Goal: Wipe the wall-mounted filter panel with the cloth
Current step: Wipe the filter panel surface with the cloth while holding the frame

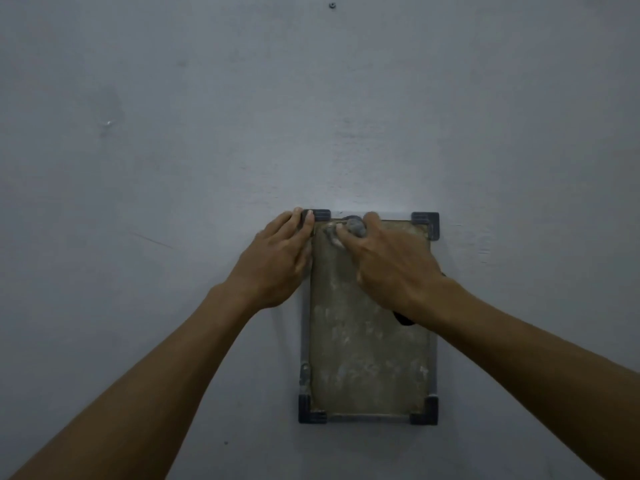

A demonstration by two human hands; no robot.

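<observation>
A rectangular filter panel point(369, 358) hangs on the grey wall, its dusty tan mesh framed in grey with dark corner brackets. My left hand point(277, 258) lies flat along the panel's upper left edge, fingertips touching the top left bracket point(320, 214). My right hand point(391, 261) grips a bunched grey cloth point(355, 228) and presses it against the mesh near the top left corner. A dark end of the cloth point(403, 318) shows below my right wrist. Most of the cloth is hidden under my fingers.
The plain grey wall point(311, 116) fills the view. A small screw or bolt point(332, 5) sits high up, and a chipped mark point(109, 123) is at the upper left.
</observation>
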